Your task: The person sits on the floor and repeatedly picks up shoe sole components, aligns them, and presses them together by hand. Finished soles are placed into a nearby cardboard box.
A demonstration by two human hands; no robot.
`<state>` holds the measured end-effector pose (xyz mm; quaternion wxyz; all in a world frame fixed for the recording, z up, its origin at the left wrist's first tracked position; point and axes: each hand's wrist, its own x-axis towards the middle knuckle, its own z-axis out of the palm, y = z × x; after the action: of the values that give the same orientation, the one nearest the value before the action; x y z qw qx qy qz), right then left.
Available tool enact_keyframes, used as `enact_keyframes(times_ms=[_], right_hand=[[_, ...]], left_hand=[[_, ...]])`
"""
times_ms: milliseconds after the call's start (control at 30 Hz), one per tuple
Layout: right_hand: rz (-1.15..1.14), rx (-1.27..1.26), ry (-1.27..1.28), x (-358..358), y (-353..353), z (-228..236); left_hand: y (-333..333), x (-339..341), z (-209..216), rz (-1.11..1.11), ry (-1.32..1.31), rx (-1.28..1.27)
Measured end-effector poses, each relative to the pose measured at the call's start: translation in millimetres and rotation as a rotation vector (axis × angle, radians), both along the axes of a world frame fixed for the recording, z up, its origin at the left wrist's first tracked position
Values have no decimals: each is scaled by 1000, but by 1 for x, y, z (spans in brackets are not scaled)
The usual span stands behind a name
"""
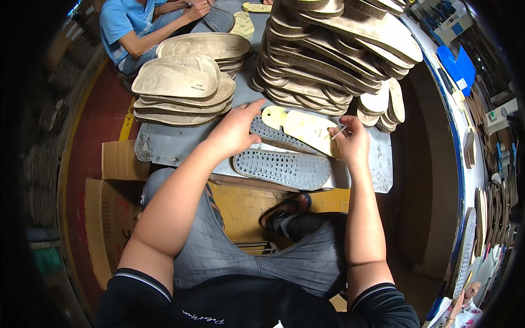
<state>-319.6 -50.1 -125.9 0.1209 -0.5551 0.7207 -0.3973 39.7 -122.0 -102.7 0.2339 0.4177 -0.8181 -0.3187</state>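
Note:
A pale yellow sole-shaped template (306, 129) with a round hole near one end lies over a grey insole (268, 130) dotted with holes. Nearer me is a second grey dotted insole (284, 168), lying flat by the table's front edge. My left hand (239, 130) is at the left end of the covered insole, thumb and fingers spread apart; whether it presses on the insole is hard to see. At the template's right end, my right hand (353, 141) pinches a thin white pen-like stick (339, 132), its fingers close against the template.
A tall stack of beige insoles (328, 60) rises behind the work, with a lower stack (183, 93) at the left and small pads (383, 104) at the right. Across the grey table (377, 164) a person in blue (131, 33) handles another dotted insole. A cardboard box (117, 213) stands lower left.

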Motion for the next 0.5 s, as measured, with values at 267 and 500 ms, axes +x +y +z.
enact_keyframes(times_ms=[267,500], right_hand=[[-97,216,103,-19,42,17],[-22,145,34,-6,21,0]], left_hand=[[-1,0,5,-84,-105,-4],[1,-4,-5,-48,-49,-100]])
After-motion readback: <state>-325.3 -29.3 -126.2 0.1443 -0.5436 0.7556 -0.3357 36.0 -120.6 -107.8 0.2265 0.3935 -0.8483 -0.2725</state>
